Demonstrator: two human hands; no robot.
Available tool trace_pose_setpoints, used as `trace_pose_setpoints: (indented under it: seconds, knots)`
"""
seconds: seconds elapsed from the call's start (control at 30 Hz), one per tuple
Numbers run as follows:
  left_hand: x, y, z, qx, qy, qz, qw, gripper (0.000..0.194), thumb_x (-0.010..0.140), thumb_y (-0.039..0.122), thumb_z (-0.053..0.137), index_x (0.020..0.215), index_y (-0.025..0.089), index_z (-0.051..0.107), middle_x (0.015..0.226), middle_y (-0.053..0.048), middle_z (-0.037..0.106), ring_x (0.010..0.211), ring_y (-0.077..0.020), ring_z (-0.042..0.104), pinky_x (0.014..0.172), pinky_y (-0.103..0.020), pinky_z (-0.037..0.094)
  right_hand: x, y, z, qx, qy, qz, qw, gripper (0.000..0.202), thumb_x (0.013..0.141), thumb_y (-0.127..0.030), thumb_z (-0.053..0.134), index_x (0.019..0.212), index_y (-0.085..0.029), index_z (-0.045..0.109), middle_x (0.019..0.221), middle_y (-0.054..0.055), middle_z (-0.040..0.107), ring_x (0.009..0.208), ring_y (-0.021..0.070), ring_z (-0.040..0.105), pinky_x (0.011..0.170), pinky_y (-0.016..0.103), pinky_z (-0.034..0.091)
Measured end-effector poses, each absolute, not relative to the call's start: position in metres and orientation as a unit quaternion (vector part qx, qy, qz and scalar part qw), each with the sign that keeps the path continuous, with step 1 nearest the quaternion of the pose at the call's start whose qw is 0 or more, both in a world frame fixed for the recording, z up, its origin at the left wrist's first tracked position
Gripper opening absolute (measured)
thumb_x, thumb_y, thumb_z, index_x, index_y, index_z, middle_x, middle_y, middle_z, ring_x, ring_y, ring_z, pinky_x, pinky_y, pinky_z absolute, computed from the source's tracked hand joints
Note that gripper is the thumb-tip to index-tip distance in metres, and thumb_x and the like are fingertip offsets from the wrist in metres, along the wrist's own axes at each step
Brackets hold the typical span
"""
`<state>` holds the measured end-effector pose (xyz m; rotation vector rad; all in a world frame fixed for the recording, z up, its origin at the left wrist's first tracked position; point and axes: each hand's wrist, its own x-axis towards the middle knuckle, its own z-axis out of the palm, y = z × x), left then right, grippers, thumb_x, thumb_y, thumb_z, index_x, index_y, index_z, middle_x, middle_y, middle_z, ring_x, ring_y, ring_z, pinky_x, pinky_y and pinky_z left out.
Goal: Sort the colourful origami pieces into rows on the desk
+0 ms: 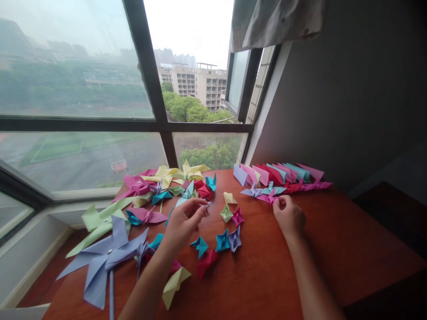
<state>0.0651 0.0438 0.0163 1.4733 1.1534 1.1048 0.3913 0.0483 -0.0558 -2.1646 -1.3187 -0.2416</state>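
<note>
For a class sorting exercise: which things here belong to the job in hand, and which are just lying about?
Apparently in the job:
- pink folded-paper bird at the right hand
- pale purple folded-paper bird in the same row

Apparently just lying about:
- large pale purple paper pinwheel
- pale green paper pinwheel

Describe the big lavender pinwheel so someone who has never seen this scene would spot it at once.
Start at the reddish-brown table below the windows and go to its near left part, left of the left hand. The lavender pinwheel lies there, its matching stick pointing toward the camera. Its colour and nearer place set it apart from the pale green pinwheel behind it.
</note>
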Motion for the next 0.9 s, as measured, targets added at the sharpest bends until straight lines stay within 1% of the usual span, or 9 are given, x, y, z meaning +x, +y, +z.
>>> trace_pose_setpoints:
  seconds: [0.2,0.37,0.53,0.67,0.9]
  knots:
    - [0.0649,0.0449,0.0141,0.603,0.469,0.446,0.466,0.025,0.083,0.037,0.065,0.094,0.015,0.069,0.077,-0.004,0.069,0.072,-0.0171,0.065,0.062,-0.024,0.047,0.3907,0.0496,-0.0560,-0.833,-0.500,-0.031,0.235,0.010,0.087,-0.026,0.058,0.093,-0.020,0.064,0.084,0.003,0.069,0.065,0.0127,0.051,0.055,0.026,0.019]
    - [0.0648,0.0450,0.0150,0.603,0.475,0.441,0.466,0.024,0.081,0.037,0.066,0.091,0.015,0.069,0.076,-0.004,0.069,0.071,-0.0171,0.065,0.063,-0.024,0.047,0.3919,0.0513,-0.0582,-0.834,-0.506,0.003,0.219,0.013,0.087,-0.031,0.060,0.094,-0.022,0.064,0.079,0.002,0.068,0.064,0.0133,0.051,0.055,0.026,0.020]
    - [0.0665,0.0445,0.0158,0.606,0.480,0.437,0.460,0.024,0.081,0.037,0.066,0.089,0.015,0.069,0.075,-0.004,0.069,0.071,-0.0175,0.064,0.063,-0.025,0.048,0.3929,0.0523,-0.0601,-0.838,-0.504,0.008,0.209,0.012,0.087,-0.031,0.061,0.093,-0.022,0.064,0.079,0.002,0.067,0.065,0.0135,0.052,0.055,0.025,0.021]
    - [0.0673,0.0438,0.0164,0.606,0.479,0.437,0.461,0.025,0.081,0.038,0.066,0.090,0.015,0.069,0.075,-0.004,0.069,0.072,-0.0175,0.064,0.062,-0.024,0.048,0.3921,0.0528,-0.0595,-0.839,-0.507,0.013,0.195,0.012,0.089,-0.032,0.058,0.092,-0.022,0.063,0.080,0.001,0.068,0.066,0.0137,0.052,0.055,0.025,0.020]
    - [0.0655,0.0436,0.0169,0.618,0.477,0.427,0.457,0.026,0.083,0.039,0.065,0.091,0.015,0.069,0.075,-0.004,0.069,0.070,-0.0172,0.063,0.062,-0.025,0.047,0.3873,0.0543,-0.0580,-0.841,-0.508,0.004,0.185,0.015,0.091,-0.031,0.055,0.095,-0.020,0.065,0.081,0.004,0.067,0.064,0.0130,0.050,0.055,0.026,0.020]
